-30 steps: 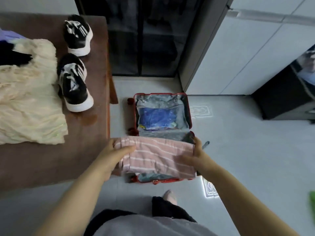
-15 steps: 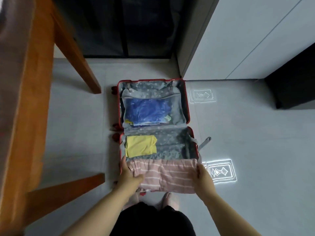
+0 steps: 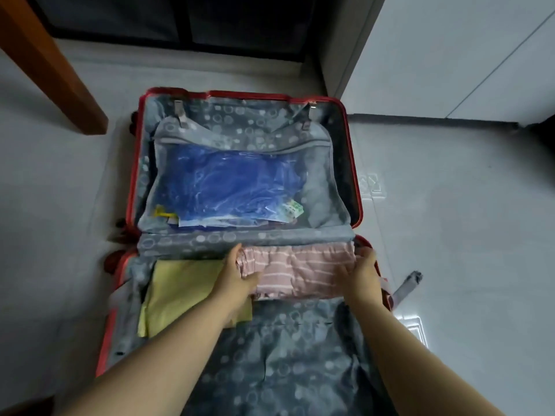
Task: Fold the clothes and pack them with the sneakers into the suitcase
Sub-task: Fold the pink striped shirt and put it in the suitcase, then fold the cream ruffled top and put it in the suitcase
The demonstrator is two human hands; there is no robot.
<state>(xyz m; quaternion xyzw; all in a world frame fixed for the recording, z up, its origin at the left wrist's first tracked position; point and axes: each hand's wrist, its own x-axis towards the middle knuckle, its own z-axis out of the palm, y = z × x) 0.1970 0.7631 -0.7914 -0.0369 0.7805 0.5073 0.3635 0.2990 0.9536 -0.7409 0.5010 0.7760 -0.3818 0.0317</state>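
A red suitcase lies open on the floor, lined in grey patterned fabric. In its near half, a folded pink striped garment sits against the hinge side at the right. My left hand grips its left edge and my right hand grips its right edge. A folded yellow garment lies beside it at the left, partly under my left forearm. The far half holds a blue item behind a mesh cover. The sneakers are out of view.
A wooden table leg slants down to the floor at the upper left. A white cabinet stands at the upper right, dark glass doors behind the suitcase. A grey strap pokes out at the suitcase's right side. Grey floor surrounds the suitcase.
I have lowered towards the suitcase. Both hands carried the pink striped garment from above the near rim into the near half, beside the yellow garment. The table top and sneakers left the view.
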